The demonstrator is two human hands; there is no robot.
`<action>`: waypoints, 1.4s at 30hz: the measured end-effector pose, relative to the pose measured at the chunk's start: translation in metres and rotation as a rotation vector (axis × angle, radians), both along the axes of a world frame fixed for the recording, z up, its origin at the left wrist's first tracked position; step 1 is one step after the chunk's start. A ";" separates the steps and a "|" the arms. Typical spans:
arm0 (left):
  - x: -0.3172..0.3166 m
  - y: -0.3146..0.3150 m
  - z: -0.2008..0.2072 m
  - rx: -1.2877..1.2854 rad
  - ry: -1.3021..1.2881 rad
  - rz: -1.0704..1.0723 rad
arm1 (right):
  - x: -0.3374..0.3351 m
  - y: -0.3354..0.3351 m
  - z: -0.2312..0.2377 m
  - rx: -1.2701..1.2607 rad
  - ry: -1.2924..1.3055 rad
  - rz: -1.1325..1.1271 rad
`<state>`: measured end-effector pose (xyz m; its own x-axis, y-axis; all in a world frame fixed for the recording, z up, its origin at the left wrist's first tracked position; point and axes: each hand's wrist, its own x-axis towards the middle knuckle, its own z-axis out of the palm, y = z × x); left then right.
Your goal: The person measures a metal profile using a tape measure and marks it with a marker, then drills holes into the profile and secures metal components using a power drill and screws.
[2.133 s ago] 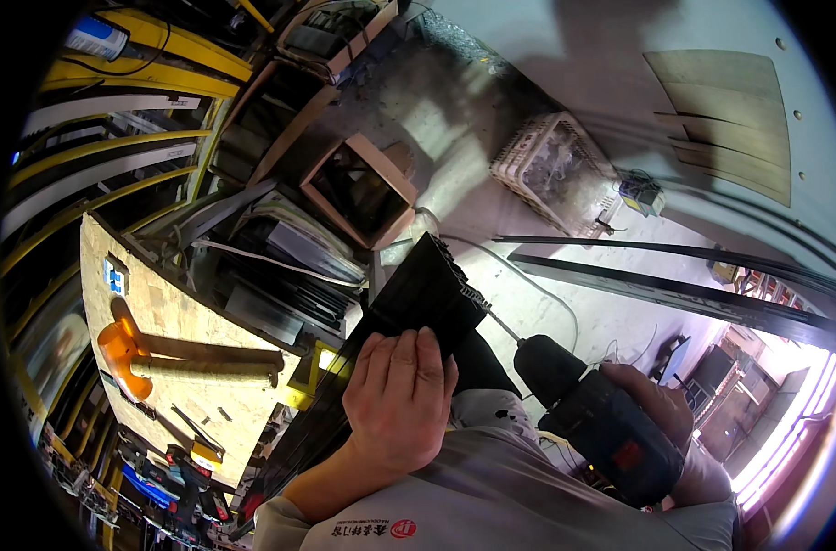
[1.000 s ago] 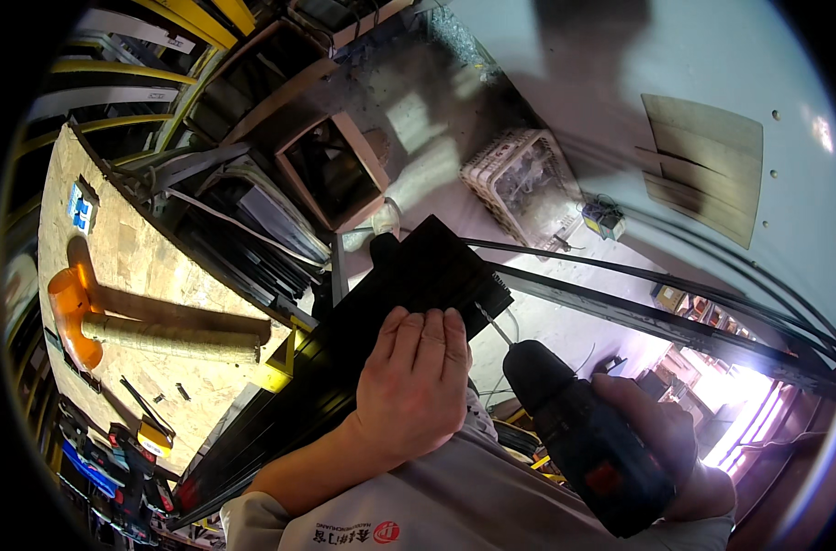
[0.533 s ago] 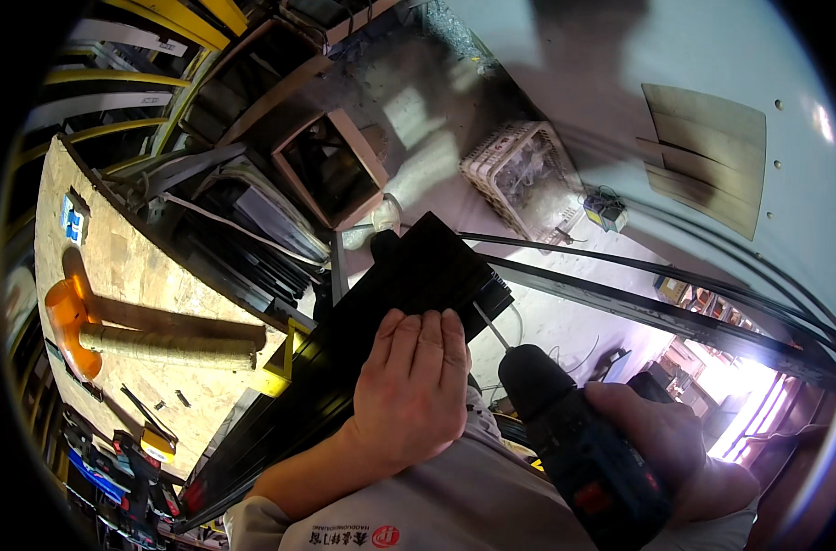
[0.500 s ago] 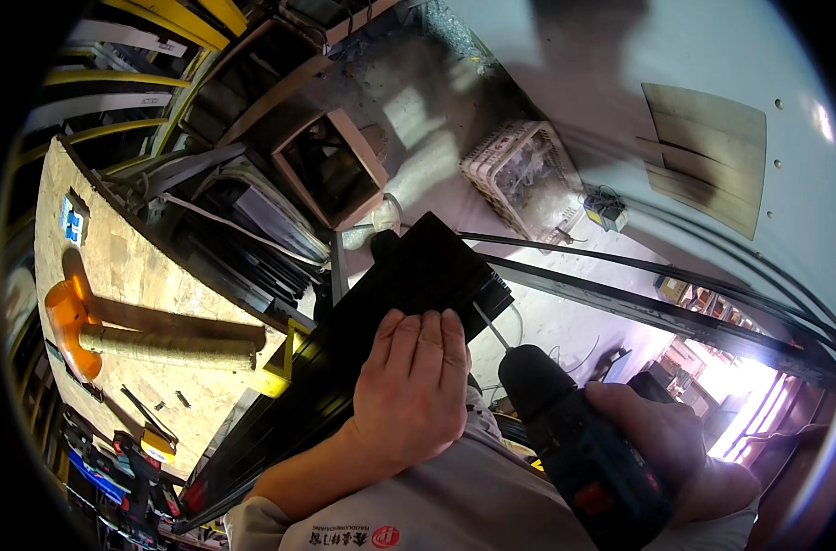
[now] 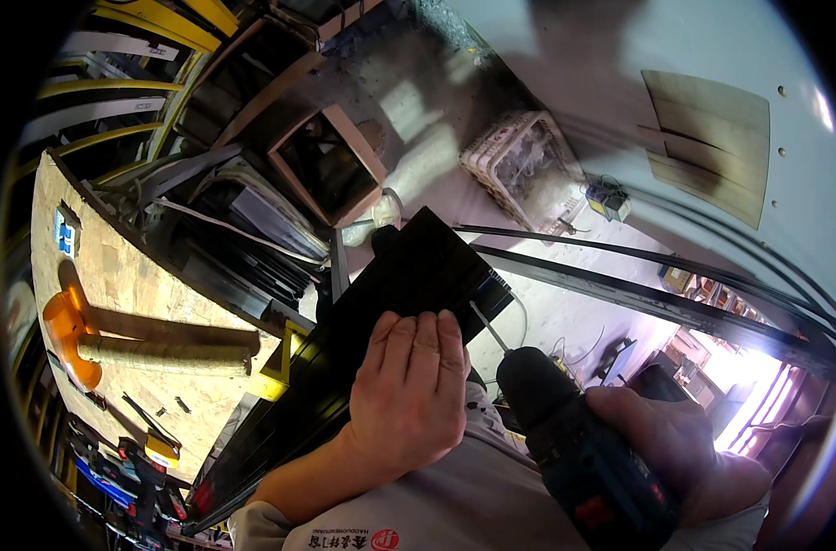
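Note:
My left hand (image 5: pixel 409 395) lies over a long black metal profile (image 5: pixel 427 262), its fingers together on the upper face and its thumb hidden. The profile runs from the lower left up to the middle, its squared end toward the far side. In my right hand (image 5: pixel 666 441) is a dark power drill (image 5: pixel 578 464), held from the right. A thin bit (image 5: pixel 491 327) points up and left from the chuck. Its tip meets the profile near the right edge of its end, just beyond my left fingertips; whether it has entered the metal I cannot tell.
On the left a wooden board (image 5: pixel 188 308) carries an orange-headed mallet (image 5: pixel 161 354) and small tools. Beyond the profile stand an open cardboard box (image 5: pixel 367 165) and a plastic crate (image 5: pixel 491 170). Long dark bars (image 5: pixel 620 289) cross at right.
Both hands, the drill and the profile keep nearly the same places. The view has shifted slightly, and the bit still points at the same spot near the profile's end.

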<state>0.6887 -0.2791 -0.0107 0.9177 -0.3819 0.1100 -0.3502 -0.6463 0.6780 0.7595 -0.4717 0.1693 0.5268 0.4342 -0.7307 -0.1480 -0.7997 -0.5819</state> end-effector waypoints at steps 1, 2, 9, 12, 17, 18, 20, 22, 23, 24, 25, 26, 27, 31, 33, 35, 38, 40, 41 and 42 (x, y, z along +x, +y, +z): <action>-0.001 0.000 0.000 0.002 0.013 -0.001 | 0.001 0.000 0.000 -0.014 0.023 0.001; -0.002 0.001 0.000 0.003 0.027 -0.003 | 0.001 0.001 0.000 -0.009 0.020 -0.012; -0.004 0.000 0.000 0.017 0.041 0.002 | 0.002 -0.002 -0.001 0.023 0.033 -0.014; -0.003 0.001 0.000 0.010 0.043 0.002 | 0.000 -0.002 -0.001 0.033 0.031 -0.038; -0.004 0.000 0.001 0.019 0.041 0.005 | 0.002 -0.002 0.000 0.010 -0.004 0.005; -0.004 0.000 0.001 0.017 0.042 0.004 | 0.003 -0.001 0.000 -0.010 -0.002 0.021; -0.003 0.001 0.000 0.005 0.043 -0.001 | 0.003 0.001 0.000 -0.032 -0.013 0.035; -0.003 0.001 0.000 0.007 0.043 0.000 | 0.001 0.000 -0.002 -0.024 -0.040 0.038; -0.003 0.001 0.000 0.007 0.044 0.000 | 0.001 0.000 -0.002 -0.016 -0.040 0.041; -0.003 0.001 0.001 0.008 0.044 0.000 | 0.002 -0.001 -0.002 -0.009 -0.041 0.042; -0.003 0.001 0.001 0.006 0.045 -0.002 | 0.003 -0.001 -0.002 -0.002 -0.042 0.044; -0.004 0.001 0.001 0.004 0.046 -0.003 | 0.003 -0.001 -0.002 0.002 -0.034 0.047; -0.003 0.001 0.001 0.001 0.047 -0.005 | 0.004 -0.001 -0.002 0.005 -0.027 0.048; -0.003 0.002 0.000 0.001 0.047 -0.016 | 0.009 0.002 -0.001 -0.011 -0.021 0.077; -0.003 0.002 0.000 0.000 0.040 -0.019 | 0.005 0.003 -0.002 -0.014 -0.056 0.067; -0.003 0.002 0.000 -0.001 0.040 -0.019 | 0.004 0.003 -0.001 -0.023 -0.054 0.063; -0.004 0.001 0.002 0.017 0.050 -0.007 | 0.009 -0.001 -0.002 -0.022 -0.005 0.074; -0.003 0.001 0.002 0.002 0.050 -0.018 | 0.010 0.002 0.001 -0.042 0.007 0.070; 0.000 0.002 0.001 -0.024 0.044 -0.035 | 0.008 0.006 0.005 -0.060 0.004 0.046; -0.001 0.003 0.000 -0.017 0.044 -0.027 | 0.007 0.005 0.002 -0.045 0.005 0.047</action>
